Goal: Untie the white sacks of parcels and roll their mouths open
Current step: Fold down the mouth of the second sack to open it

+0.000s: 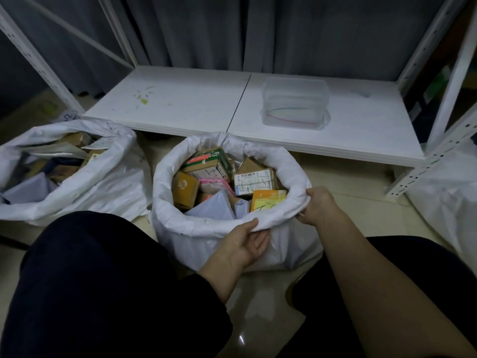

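Observation:
A white sack stands on the floor in front of me, its mouth rolled down into a thick rim around several cardboard and paper parcels. My left hand grips the near part of that rolled rim, thumb on top. My right hand pinches the rim at its right side. A second white sack lies to the left, mouth open and slumped, with parcels showing inside. Part of a third white sack shows at the right edge.
A low white shelf board runs behind the sacks, with a clear plastic box on it. White metal rack uprights stand at left and right. Grey curtains hang behind. My dark-trousered knees fill the foreground.

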